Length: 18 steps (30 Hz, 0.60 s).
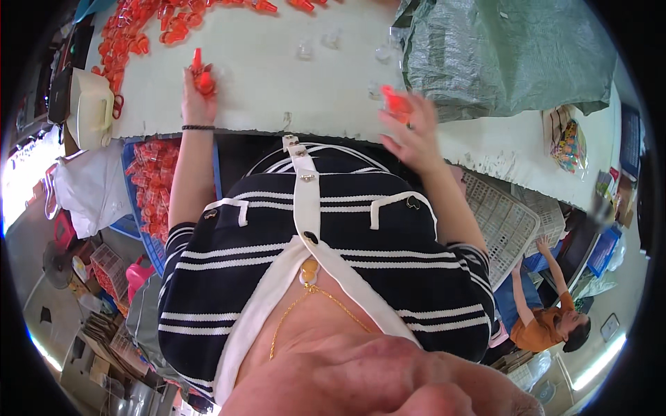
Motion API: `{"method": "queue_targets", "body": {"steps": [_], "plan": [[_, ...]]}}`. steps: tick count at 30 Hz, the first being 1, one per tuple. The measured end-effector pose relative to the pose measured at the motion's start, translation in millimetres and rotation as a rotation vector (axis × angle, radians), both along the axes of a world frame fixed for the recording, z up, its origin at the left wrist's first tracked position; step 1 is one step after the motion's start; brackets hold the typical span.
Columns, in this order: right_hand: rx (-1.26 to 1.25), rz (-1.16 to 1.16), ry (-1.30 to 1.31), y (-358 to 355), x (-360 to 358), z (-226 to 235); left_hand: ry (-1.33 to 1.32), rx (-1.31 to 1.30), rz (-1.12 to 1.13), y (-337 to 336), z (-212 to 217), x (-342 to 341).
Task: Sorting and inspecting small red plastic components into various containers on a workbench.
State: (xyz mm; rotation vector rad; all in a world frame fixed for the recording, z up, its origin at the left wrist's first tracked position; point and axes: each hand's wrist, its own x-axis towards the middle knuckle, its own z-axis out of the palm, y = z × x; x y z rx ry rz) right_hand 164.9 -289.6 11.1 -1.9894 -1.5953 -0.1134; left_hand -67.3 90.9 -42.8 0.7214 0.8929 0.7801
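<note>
My left hand is closed around a couple of translucent red-orange plastic pieces, each with a narrow tip. It is over the white table, left of the middle. Farther right, near the table's front edge, my right hand is slightly blurred and grips another red plastic piece between thumb and fingers. A clear plastic cap lies just beyond it. Past both hands, more clear caps are scattered on the table. A big heap of the same red pieces spreads over the far left.
A grey-green woven sack covers the table's right side. At the left edge are a cream box and red-handled scissors. Below the table, a blue crate holds red pieces. Pale crates stand at right, near another person.
</note>
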Motion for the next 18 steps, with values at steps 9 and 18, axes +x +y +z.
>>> {"method": "queue_targets", "body": {"steps": [9, 18], "plan": [[-0.131, -0.348, -0.156, 102.8, 5.3, -38.9, 0.034, -0.013, -0.431, -85.0, 14.9, 111.3], [-0.104, -0.070, 0.126, 113.4, -47.0, -28.8, -0.258, -0.406, -0.342, -113.0, 22.5, 72.2]]}}
